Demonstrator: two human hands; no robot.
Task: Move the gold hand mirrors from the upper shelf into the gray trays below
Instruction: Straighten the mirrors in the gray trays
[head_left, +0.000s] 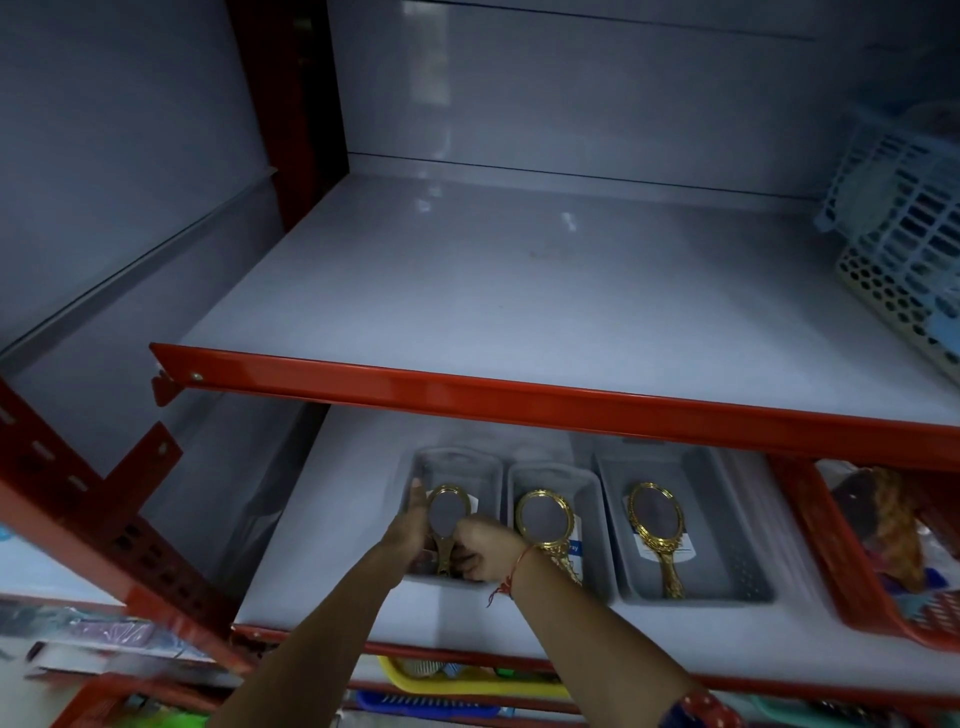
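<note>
Three gray trays stand side by side on the lower shelf: a left tray (457, 462), a middle tray (592, 499) and a right tray (722, 519). A gold hand mirror lies in the middle tray (545, 519) and another in the right tray (652, 517). A third gold mirror (448, 512) stands tilted over the left tray. My right hand (480, 548) is closed around its handle. My left hand (410, 525) rests flat against the mirror's left rim, fingers extended. The upper shelf (519, 291) holds no mirrors in view.
A red metal edge (519, 397) fronts the upper shelf and overhangs the trays. A blue and white lattice basket (904, 249) sits on the upper shelf at right. A red basket (852, 561) with goods stands right of the trays. Lower shelves hold coloured baskets (457, 680).
</note>
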